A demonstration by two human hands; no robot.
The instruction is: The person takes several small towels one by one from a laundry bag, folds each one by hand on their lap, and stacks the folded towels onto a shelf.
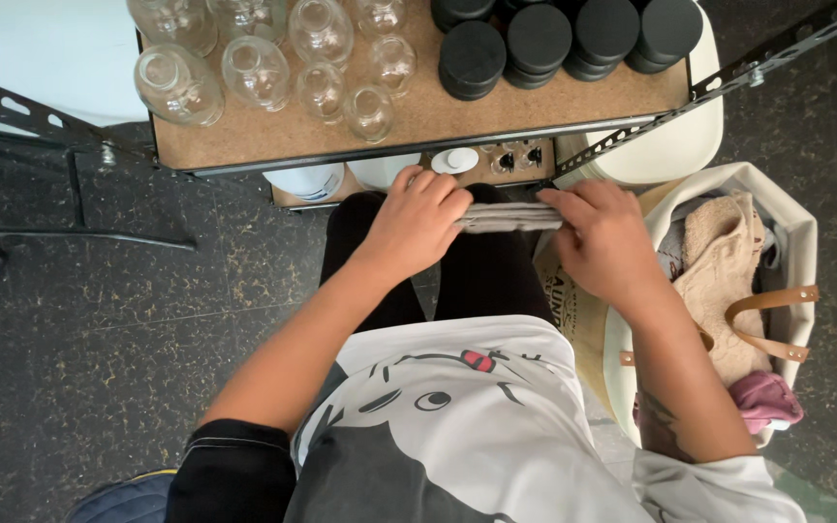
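Note:
A folded grey cloth (508,217) lies across my lap, on black trousers. My left hand (417,221) grips its left end with curled fingers. My right hand (604,237) presses on and holds its right end. Only a narrow strip of the cloth shows between the two hands.
A shelf board (418,121) ahead carries several clear glass jars (256,70) and stacked black lids (535,39). A lower shelf holds white containers (307,181). At my right stands a white laundry bag (796,232) with beige and pink clothes (728,281). Dark speckled floor lies at left.

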